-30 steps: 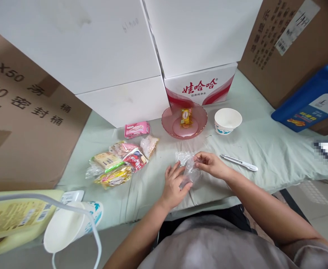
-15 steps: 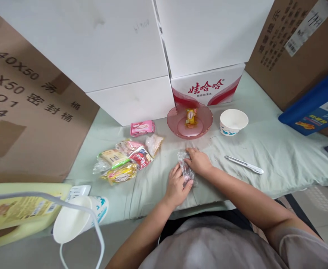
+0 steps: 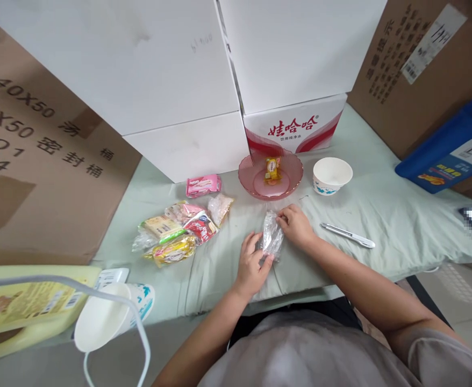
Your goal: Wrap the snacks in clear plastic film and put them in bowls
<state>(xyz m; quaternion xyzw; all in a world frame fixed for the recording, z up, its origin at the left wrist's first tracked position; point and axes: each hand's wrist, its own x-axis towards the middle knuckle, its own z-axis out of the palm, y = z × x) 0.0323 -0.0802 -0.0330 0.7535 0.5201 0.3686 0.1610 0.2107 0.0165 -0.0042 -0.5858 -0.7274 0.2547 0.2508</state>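
Head view: both hands on a clear plastic wrapper [image 3: 272,238] lying on the pale green cloth [image 3: 381,215], just in front of the pink glass bowl [image 3: 256,172]. Left hand [image 3: 252,266] pinches its near end with its fingers; right hand [image 3: 297,226] grips the far end. Bowl holds a yellow snack packet [image 3: 272,167]. Snack packet pile [image 3: 179,231] to the left, white paper bowl [image 3: 331,174] and utility knife [image 3: 347,235] to the right
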